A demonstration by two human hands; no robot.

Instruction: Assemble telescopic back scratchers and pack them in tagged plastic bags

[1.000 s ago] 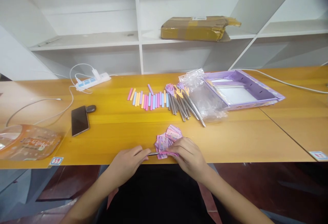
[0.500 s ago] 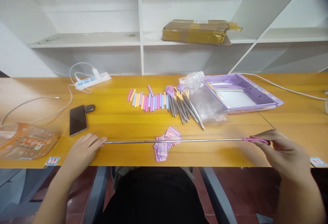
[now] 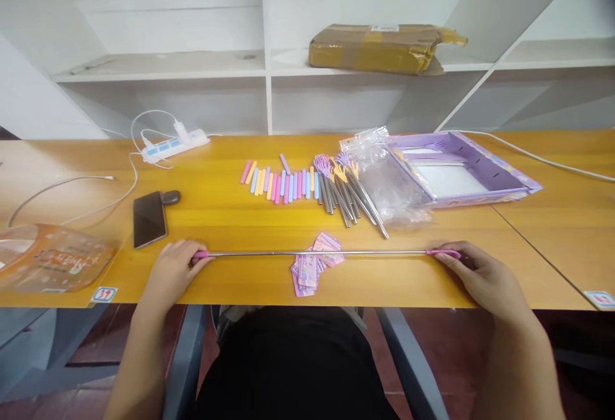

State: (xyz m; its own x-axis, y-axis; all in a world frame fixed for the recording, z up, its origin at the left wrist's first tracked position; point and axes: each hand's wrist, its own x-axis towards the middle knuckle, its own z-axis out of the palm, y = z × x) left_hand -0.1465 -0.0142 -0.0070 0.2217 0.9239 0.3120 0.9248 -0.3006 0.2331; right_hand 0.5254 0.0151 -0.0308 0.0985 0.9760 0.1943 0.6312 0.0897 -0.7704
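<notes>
A telescopic back scratcher (image 3: 365, 252), its thin metal rod drawn out long, stretches level between my hands above the table's front part. My left hand (image 3: 175, 273) pinches the pink handle end. At the other end, the fingers of my right hand (image 3: 480, 273) close on the pink claw head. Beneath the rod lies a small pile of pink and purple printed cards (image 3: 307, 273). Farther back are several short back scratchers (image 3: 348, 193) with purple, pink and yellow claw heads. A row of coloured handle sleeves (image 3: 281, 186) sits left of them.
Clear plastic bags (image 3: 389, 189) lie beside an open purple box (image 3: 500, 196). At left are a phone (image 3: 150, 220), a power strip (image 3: 177, 145) with white cables, and an orange plastic bag (image 3: 62, 260). A taped carton (image 3: 379, 48) rests on the shelf behind.
My right hand has moved left, still on the claw head. The left hand has shifted slightly right, and the pink handle now shows in its fingers. The camera view has shifted a little.
</notes>
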